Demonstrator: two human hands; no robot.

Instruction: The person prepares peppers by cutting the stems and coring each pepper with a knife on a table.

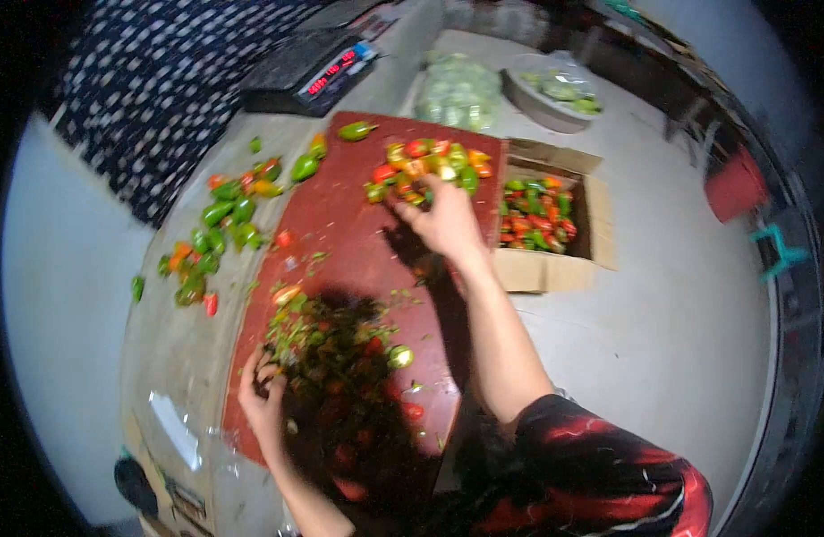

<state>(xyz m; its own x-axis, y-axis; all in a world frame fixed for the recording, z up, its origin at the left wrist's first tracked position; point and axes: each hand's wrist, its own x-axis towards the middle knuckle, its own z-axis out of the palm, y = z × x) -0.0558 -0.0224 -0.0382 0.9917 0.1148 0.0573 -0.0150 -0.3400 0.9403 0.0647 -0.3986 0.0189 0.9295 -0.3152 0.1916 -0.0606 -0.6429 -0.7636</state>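
On a red board (pixel 340 233) lies a heap of red, green, yellow and orange peppers (pixel 439 161) near its far right corner. My right hand (pixel 443 215) is at the near side of this heap, fingers spread and bent over the closest peppers. My left hand (pixel 264 394) is at the board's left edge, its fingers curled beside a pile of green stems and scraps (pixel 296 331); what its fingertips touch is too small to make out. More peppers in this pile lie in dark shadow. A halved green pepper (pixel 400 356) is right of the pile.
Loose peppers (pixel 217 213) lie on the counter left of the board. A cardboard box (pixel 542 276) of peppers stands to the right. Beyond are a bag of green produce (pixel 458 89), a basin (pixel 555 112), a scale (pixel 296 76), and a red bucket (pixel 736 183) on the floor.
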